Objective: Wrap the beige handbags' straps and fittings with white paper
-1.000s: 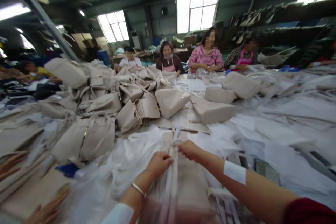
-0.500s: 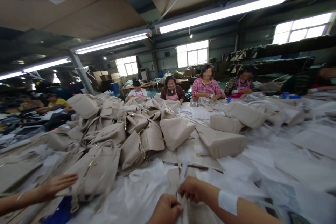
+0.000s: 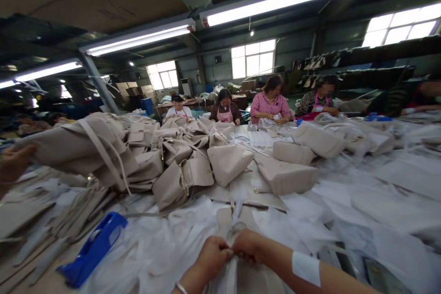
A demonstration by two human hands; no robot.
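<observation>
My left hand (image 3: 212,256) and my right hand (image 3: 248,245) meet at the bottom centre, fingers pinched together. Between them is a pale strap (image 3: 232,276) of a beige bag (image 3: 253,275) that lies in front of me; my fingers cover the exact spot they grip. White wrapping paper (image 3: 165,257) spreads around the bag. A white patch (image 3: 306,267) is stuck on my right forearm.
A heap of beige bags (image 3: 182,179) fills the table's middle. At left, another person's hand (image 3: 15,161) holds up a bag (image 3: 76,147). A blue tape dispenser (image 3: 96,250) lies front left. Several people sit across the table.
My left hand has moved up to meet my right hand at the strap. The other person's hand has lifted a bag at the left, uncovering the blue tape dispenser. The view has tilted down slightly.
</observation>
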